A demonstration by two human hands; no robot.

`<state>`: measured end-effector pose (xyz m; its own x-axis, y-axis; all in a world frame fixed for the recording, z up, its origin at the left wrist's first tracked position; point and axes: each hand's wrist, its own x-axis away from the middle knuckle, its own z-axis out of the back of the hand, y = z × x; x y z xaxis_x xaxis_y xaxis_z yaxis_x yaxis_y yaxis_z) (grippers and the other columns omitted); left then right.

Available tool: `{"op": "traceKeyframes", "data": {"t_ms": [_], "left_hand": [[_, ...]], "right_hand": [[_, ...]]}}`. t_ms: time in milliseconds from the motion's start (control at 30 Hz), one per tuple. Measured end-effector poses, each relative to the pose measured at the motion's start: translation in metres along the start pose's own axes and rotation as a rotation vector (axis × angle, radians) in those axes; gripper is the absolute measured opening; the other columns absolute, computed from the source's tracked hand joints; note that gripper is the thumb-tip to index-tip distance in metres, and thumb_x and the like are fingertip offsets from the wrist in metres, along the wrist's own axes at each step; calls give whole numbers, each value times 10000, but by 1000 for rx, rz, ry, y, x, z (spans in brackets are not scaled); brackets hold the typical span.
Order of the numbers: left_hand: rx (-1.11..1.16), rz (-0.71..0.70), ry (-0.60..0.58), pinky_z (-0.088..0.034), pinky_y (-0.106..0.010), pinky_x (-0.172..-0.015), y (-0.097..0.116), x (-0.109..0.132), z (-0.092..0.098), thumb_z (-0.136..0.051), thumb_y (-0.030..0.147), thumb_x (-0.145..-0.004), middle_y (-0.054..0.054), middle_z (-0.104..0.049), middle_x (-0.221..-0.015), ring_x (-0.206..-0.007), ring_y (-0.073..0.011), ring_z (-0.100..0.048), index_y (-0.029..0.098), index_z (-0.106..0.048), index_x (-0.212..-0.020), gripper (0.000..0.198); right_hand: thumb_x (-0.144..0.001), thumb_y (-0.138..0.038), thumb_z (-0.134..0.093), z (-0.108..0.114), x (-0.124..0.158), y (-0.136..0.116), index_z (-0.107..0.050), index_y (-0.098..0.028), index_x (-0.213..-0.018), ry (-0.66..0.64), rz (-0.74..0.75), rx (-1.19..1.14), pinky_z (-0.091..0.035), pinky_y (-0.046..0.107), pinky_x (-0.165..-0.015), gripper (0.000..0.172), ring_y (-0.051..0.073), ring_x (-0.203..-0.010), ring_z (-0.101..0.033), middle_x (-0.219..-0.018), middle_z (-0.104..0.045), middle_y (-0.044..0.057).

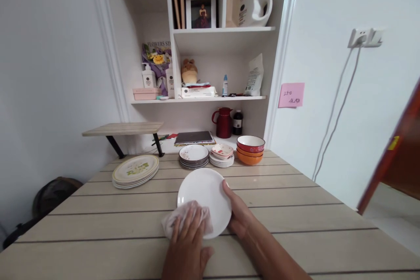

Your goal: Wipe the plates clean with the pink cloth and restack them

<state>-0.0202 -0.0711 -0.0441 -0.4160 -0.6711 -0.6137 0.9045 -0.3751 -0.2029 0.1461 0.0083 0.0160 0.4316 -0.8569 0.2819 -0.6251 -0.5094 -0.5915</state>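
A plain white plate (206, 192) lies on the wooden table (295, 214) right in front of me. My left hand (187, 245) presses a crumpled white cloth (183, 216) onto the plate's near left edge, fingers spread flat over it. My right hand (238, 214) grips the plate's right rim, thumb on top near the edge.
At the back of the table stand a stack of green-patterned plates (135, 170), a stack of speckled plates (193, 156), small dishes (222, 154) and stacked red and orange bowls (250, 149). Behind are a red jug (223, 122), a tablet (193, 137), a small riser shelf (123, 129) and wall shelves.
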Motion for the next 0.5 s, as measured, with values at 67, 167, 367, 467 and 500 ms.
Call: {"op": "traceKeyframes", "data": {"t_ms": [67,167,367,467,500], "left_hand": [[86,-86,-47,-314,-426,-1092,4,2,-2,-513,357,-876,-37,-411,-1490,-1372,-246,-375,238,-159,-1517,742],[202,-154,-102,-307,-456,-1113,9,-5,-1,-472,470,-898,-54,-365,-1512,-1394,-258,-339,234,-124,-1520,751],[359,-88,-180,-246,-456,-1168,-4,-51,21,-377,421,-957,-29,-299,-1549,-1438,-207,-238,280,-258,-1485,559],[363,-32,-236,-231,-462,-1175,-17,-77,29,-324,401,-975,-14,-252,-1569,-1454,-196,-179,290,-250,-1485,527],[345,-15,-245,-233,-473,-1173,-21,-84,29,-322,402,-976,-15,-249,-1569,-1456,-201,-171,281,-250,-1486,530]], "right_hand": [[-889,-530,-524,-1,1,0,-564,-53,-1231,10,14,30,-483,370,-956,588,238,-951,-697,-1025,-731,165],[-885,-543,-521,-2,3,1,-577,-43,-1206,-25,-10,67,-487,380,-950,597,248,-949,-698,-1004,-734,174],[-889,-599,-471,-1,5,5,-569,-46,-1243,-162,-69,119,-459,395,-984,664,263,-1018,-677,-1092,-704,194],[-886,-572,-505,0,4,5,-536,-98,-1306,-189,-31,122,-445,407,-1004,634,263,-1059,-661,-1157,-685,170],[-885,-565,-511,0,4,5,-524,-117,-1323,-193,-25,116,-446,421,-1004,627,267,-1063,-659,-1165,-684,161]]}}
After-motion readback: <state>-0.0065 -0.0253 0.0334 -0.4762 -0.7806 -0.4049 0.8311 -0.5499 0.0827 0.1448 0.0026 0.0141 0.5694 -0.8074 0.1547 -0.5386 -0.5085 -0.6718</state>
